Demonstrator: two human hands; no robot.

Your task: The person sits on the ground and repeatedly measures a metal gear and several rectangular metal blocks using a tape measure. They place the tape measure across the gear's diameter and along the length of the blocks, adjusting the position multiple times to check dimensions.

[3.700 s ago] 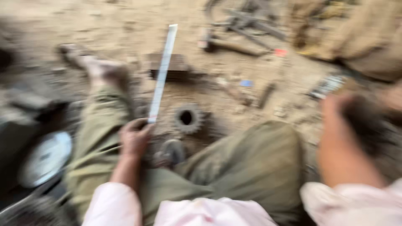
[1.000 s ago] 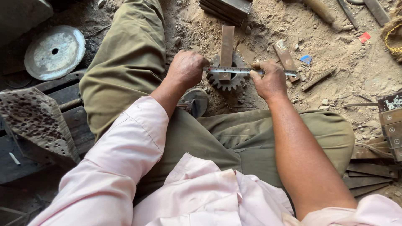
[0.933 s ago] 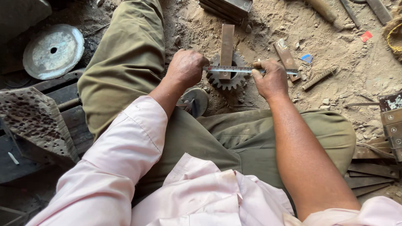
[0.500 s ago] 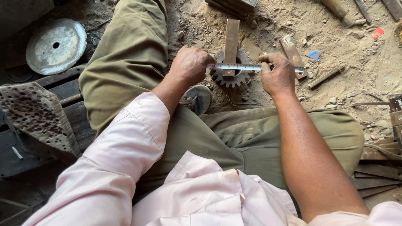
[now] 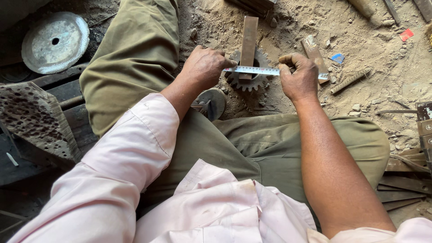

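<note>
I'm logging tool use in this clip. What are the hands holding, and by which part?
Both hands hold a steel ruler laid across the gear: left hand has its grip on one end, right hand farther along, the far end sticking out past it.

Gear (image 5: 246, 81) partly hidden under steel ruler (image 5: 265, 70), flat bar (image 5: 248, 40) and left hand (image 5: 204, 67). Ruler's mid-right covered by right hand (image 5: 299, 78); markings too small to read. Round disc (image 5: 215, 101) half behind forearm.
</note>
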